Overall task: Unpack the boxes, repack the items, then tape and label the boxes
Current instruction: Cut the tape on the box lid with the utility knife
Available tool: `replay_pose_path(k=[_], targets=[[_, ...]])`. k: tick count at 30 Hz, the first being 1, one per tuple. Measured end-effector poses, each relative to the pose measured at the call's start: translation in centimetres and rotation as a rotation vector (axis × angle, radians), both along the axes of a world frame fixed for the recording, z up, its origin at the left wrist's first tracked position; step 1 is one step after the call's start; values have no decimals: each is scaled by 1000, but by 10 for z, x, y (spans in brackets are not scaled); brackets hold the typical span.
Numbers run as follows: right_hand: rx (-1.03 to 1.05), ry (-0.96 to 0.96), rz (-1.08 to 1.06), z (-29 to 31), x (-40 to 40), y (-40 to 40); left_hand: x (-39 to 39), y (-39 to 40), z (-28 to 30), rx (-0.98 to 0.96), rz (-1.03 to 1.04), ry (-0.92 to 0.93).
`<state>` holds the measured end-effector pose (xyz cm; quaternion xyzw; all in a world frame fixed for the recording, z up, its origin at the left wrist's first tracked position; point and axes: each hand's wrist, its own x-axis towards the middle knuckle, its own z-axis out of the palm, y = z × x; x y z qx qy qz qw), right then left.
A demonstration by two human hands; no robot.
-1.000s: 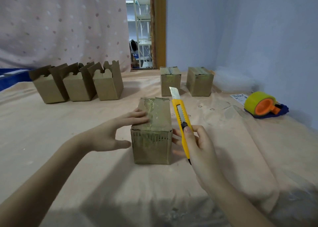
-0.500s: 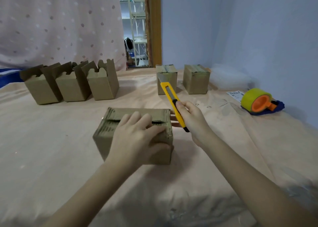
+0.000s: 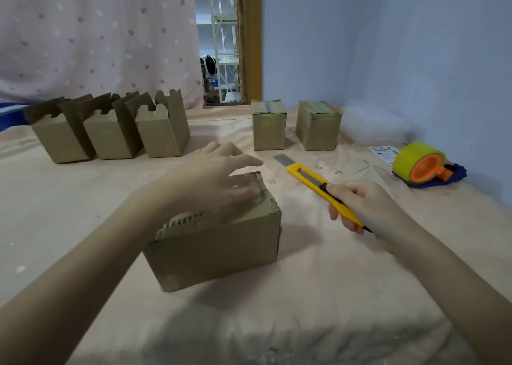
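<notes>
A closed cardboard box (image 3: 219, 248) lies on its long side in front of me on the cloth-covered table (image 3: 332, 295). My left hand (image 3: 213, 182) rests flat on the box's top with its fingers spread. To the right of the box, my right hand (image 3: 365, 207) grips a yellow utility knife (image 3: 310, 180); its blade is out and points away to the upper left, clear of the box.
Three open-topped cardboard boxes (image 3: 110, 129) stand in a row at the back left. Two taped boxes (image 3: 268, 125) (image 3: 318, 125) stand at the back centre. A yellow tape roll on an orange dispenser (image 3: 421, 162) and a label sheet (image 3: 383, 151) lie at the right, near bubble wrap (image 3: 371, 123).
The box has been turned from end-on to lengthwise. My left hand went from gripping its near face to lying on top. The knife swung away to the right, off the box.
</notes>
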<state>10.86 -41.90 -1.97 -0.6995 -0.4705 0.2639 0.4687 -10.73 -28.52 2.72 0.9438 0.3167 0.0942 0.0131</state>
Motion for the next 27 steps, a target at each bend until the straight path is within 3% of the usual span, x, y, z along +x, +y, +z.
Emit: replay_pose_path(k=[3, 9, 27], targets=[[-56, -55, 26, 4, 5, -9, 3, 5, -1, 0, 73, 109], [-122, -55, 100, 20, 7, -18, -3, -5, -23, 138, 4, -57], [-183, 2, 169, 22, 13, -3, -9, -11, -24, 103, -12, -136]])
